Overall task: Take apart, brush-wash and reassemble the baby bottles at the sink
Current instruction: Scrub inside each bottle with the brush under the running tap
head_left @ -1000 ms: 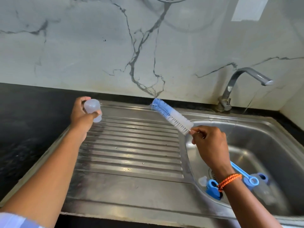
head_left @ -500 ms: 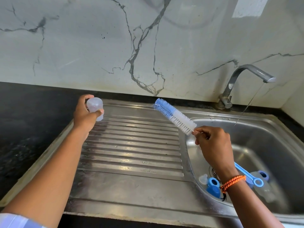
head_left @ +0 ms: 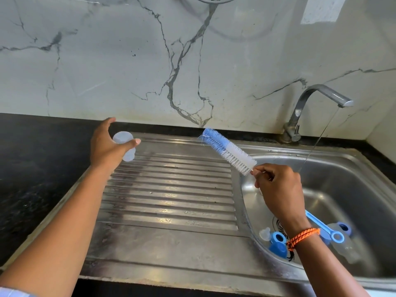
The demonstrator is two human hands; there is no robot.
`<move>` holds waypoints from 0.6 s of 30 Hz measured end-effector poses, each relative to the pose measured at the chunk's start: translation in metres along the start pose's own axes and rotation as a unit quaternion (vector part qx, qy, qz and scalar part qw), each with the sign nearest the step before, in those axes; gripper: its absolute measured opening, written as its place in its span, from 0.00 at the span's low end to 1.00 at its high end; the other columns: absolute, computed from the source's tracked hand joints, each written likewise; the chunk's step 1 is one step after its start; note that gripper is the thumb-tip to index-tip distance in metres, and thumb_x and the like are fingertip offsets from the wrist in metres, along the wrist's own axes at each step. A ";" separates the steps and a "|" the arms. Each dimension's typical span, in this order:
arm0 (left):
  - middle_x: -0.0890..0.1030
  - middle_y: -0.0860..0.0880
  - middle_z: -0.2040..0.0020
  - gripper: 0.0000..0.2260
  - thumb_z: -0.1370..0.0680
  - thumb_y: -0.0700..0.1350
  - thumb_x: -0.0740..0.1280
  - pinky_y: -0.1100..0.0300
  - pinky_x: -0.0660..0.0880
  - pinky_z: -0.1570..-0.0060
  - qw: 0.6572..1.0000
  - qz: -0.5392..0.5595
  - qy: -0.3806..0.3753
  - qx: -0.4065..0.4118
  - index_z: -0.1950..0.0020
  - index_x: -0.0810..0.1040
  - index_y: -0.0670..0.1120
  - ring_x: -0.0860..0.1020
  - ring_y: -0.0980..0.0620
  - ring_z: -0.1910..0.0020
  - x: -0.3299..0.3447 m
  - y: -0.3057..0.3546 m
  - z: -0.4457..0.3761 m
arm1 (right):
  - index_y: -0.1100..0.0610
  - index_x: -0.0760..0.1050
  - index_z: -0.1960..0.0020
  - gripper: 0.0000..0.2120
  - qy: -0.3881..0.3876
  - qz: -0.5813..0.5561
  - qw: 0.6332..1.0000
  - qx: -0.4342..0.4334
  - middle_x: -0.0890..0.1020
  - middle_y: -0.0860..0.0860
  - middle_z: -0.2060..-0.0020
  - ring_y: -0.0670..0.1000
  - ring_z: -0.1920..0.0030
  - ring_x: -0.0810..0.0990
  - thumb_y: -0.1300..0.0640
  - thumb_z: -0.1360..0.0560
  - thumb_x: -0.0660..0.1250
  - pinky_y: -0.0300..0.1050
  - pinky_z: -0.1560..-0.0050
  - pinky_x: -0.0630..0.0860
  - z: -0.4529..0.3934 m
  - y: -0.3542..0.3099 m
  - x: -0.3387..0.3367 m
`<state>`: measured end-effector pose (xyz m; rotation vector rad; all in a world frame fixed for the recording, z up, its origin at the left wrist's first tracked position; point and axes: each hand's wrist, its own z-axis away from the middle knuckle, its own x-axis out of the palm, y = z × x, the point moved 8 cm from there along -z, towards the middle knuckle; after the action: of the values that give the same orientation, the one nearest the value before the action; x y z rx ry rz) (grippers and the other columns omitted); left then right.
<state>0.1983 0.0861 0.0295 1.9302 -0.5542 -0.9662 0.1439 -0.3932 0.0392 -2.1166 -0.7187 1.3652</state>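
Bottle brush (head_left: 229, 151) in right hand (head_left: 280, 189); clear cap (head_left: 125, 147) at left hand (head_left: 105, 146).

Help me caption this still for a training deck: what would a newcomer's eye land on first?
The blue-and-white bottle brush, held up slantwise over the draining board by the right hand. Next, the clear bottle cap at the left hand, at the board's far left corner. Then the tap, trickling into the basin.

The rear wall (head_left: 128, 61) is white marble-pattern slab with grey veins (a bright light patch (head_left: 321, 9) sits at upper right). A black speckled counter (head_left: 32, 168) surrounds the stainless steel sink unit (head_left: 171, 249). A side wall (head_left: 383, 136) meets the rear wall at right.
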 end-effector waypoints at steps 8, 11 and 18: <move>0.84 0.58 0.50 0.06 0.22 0.50 0.65 0.51 0.79 0.47 0.961 0.028 0.137 0.237 0.50 0.81 0.52 0.81 0.55 0.49 0.017 0.162 -0.001 | 0.51 0.87 0.51 0.07 0.012 0.002 1.000 0.017 0.85 0.50 0.63 0.57 0.63 0.83 0.55 0.19 0.69 0.60 0.60 0.83 -0.016 -0.008 -0.018; 0.85 0.58 0.58 0.07 0.24 0.48 0.65 0.52 0.81 0.52 0.972 0.045 0.061 0.223 0.55 0.83 0.53 0.83 0.58 0.57 0.077 0.207 0.002 | 0.50 0.87 0.50 0.07 0.030 -0.001 0.999 0.041 0.86 0.53 0.61 0.61 0.58 0.83 0.53 0.20 0.69 0.59 0.54 0.82 -0.026 -0.004 -0.038; 0.86 0.55 0.65 0.08 0.26 0.46 0.65 0.51 0.84 0.57 0.953 0.018 -0.273 0.128 0.60 0.84 0.54 0.83 0.52 0.70 0.258 0.207 0.074 | 0.51 0.87 0.52 0.08 0.050 0.024 0.994 0.092 0.87 0.57 0.57 0.63 0.52 0.83 0.54 0.23 0.69 0.57 0.46 0.81 -0.035 0.046 -0.097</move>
<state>0.2927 -0.2358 0.0796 1.8551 -1.0715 -1.4747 0.1491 -0.4963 0.0840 -2.0507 -0.4861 1.2875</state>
